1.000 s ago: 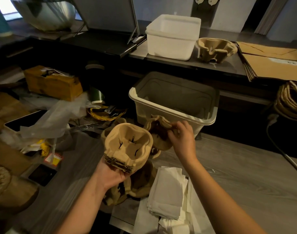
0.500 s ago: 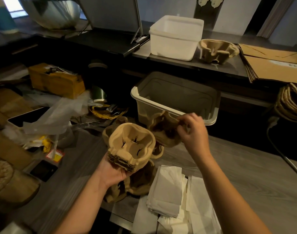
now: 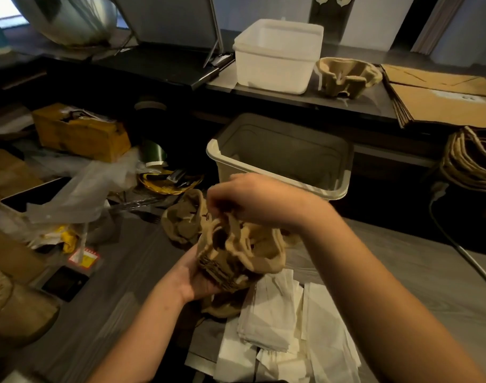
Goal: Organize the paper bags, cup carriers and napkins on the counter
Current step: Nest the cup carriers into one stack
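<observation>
My left hand grips a stack of brown pulp cup carriers from below, low in the middle. From above, my right hand pinches a single carrier that sits on top of that stack. Another loose carrier lies on the counter just left of the stack. White napkins lie in a loose pile under and right of my hands. A further cup carrier sits on the back shelf, with flat brown paper bags to its right.
An empty cream bin stands right behind my hands. A white tub sits on the back shelf. Clutter fills the left: a yellow box, a plastic bag, a tablet. Coiled rope handles lie at right.
My right hand lifted a single carrier from beside the bin and brought it left and down onto the stack in my left hand. The stack tilted slightly.
</observation>
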`<control>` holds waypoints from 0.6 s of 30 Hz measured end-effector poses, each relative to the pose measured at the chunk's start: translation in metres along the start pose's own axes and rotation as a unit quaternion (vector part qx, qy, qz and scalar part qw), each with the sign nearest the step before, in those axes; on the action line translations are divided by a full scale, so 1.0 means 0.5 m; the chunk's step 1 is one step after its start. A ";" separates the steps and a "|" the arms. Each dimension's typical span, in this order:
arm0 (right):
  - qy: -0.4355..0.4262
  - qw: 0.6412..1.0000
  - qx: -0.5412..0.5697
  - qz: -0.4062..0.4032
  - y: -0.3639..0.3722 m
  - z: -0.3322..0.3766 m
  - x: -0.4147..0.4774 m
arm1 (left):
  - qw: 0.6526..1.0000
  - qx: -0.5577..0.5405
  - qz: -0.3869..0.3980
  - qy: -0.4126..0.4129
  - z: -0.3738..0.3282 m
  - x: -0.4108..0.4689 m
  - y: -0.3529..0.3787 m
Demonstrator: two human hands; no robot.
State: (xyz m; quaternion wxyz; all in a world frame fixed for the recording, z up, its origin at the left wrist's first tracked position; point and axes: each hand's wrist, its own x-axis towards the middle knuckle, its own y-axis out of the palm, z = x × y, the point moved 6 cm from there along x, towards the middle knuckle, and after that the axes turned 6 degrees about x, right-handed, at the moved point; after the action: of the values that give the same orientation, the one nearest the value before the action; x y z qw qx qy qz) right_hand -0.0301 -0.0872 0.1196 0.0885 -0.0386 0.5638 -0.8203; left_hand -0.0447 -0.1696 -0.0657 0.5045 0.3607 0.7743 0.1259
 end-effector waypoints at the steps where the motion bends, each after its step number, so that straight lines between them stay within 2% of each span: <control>1: -0.021 0.999 -0.040 0.001 0.011 0.017 0.008 | 1.000 0.011 0.009 -0.002 -0.001 -0.002 0.004; 5: -0.071 0.992 -0.106 0.019 0.054 0.042 0.027 | 0.999 0.003 0.038 -0.014 0.003 -0.016 0.013; 8: -0.089 0.988 -0.108 0.059 0.093 0.039 0.034 | 0.999 -0.026 0.017 -0.019 0.005 -0.024 0.003; 11: -0.094 0.991 -0.074 0.060 0.105 0.037 0.035 | 0.999 -0.039 0.004 -0.026 0.009 -0.027 0.003; 15: -0.160 0.987 0.006 -0.011 0.097 0.045 0.025 | 0.999 -0.037 -0.007 0.004 0.001 -0.027 0.009; 18: -0.163 0.984 0.040 -0.061 0.111 0.026 0.014 | 0.997 -0.069 -0.002 0.017 -0.006 -0.033 0.021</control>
State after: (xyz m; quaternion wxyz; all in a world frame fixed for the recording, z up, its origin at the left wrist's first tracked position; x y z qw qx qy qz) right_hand -0.0291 -0.1196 0.0723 0.1304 -0.2027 0.5050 -0.8288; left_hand -0.0389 -0.1732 -0.0473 0.5149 0.3211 0.7731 0.1845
